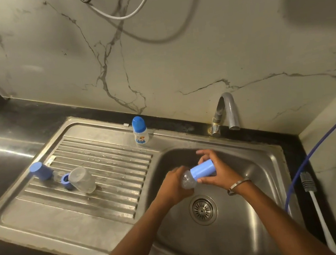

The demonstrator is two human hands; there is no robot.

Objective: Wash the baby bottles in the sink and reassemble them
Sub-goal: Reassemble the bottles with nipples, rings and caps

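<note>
The right hand [213, 169] grips the blue cap [202, 170]; the left hand [176, 184] holds the clear bottle [188, 180] just left of it, over the sink [272, 170]. Their shared axis lies sideways, so separating them looks like a pull apart

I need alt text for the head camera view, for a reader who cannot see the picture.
Over a steel sink, the left hand holds a clear bottle while the right hand grips its blue cap. On the draining board lie a loose blue cap, a blue ring and a clear bottle body; one assembled bottle stands behind.
</note>
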